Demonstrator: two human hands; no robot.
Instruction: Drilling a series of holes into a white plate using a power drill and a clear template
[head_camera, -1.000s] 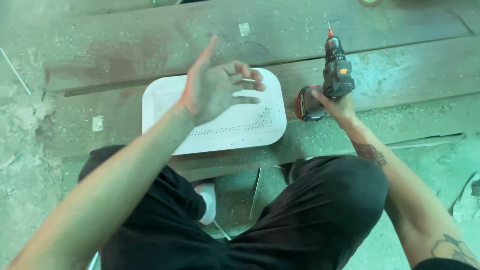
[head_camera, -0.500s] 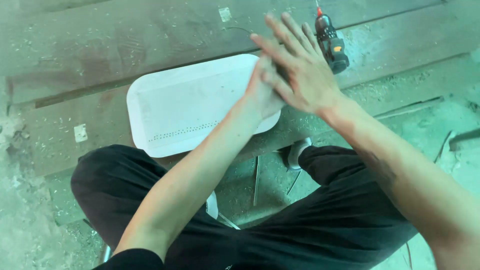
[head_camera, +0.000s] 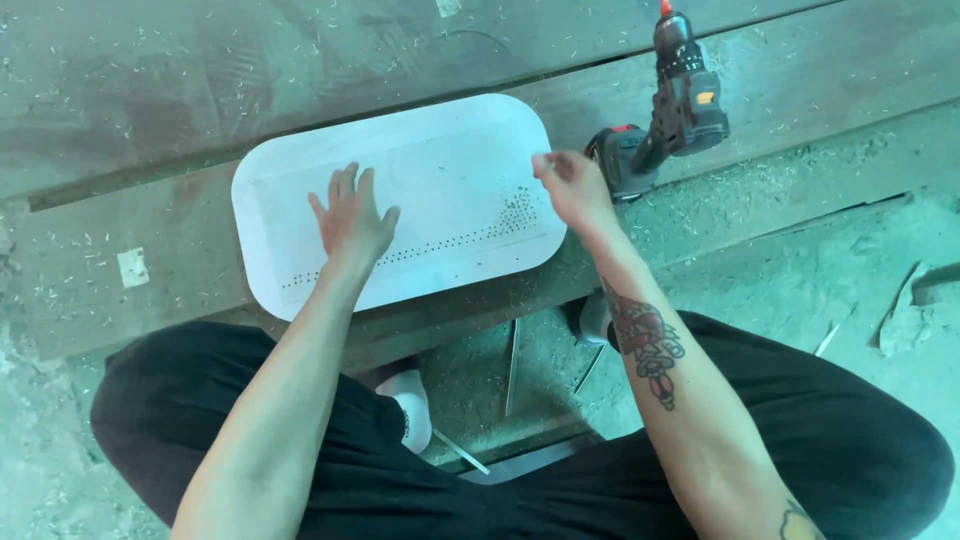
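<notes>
A white rounded-rectangular plastic panel (head_camera: 420, 180) lies flat on the worn wooden bench (head_camera: 150, 110), its long side running roughly left to right and tilted slightly, with a line of small drilled holes along its near side that thickens into a cluster towards the right end. The left hand (head_camera: 352, 218) rests palm down on the panel's middle, fingers spread and released, grasping nothing, just above the row of holes. The right hand (head_camera: 572, 188) sits at the panel's right edge with its fingertips pinched together; whether something tiny is held between them cannot be told. Just beyond the right hand, a dark cordless drill with an orange-tipped bit (head_camera: 668, 100) stands on the bench on its battery base, untouched, close to the panel's right end but apart from it. Pale shavings and dust are scattered over the bench and over the floor (head_camera: 820, 300) below. The person's legs in black trousers (head_camera: 840, 440) fill the lower part of the view, and a white-socked foot (head_camera: 410, 405) shows between them.
</notes>
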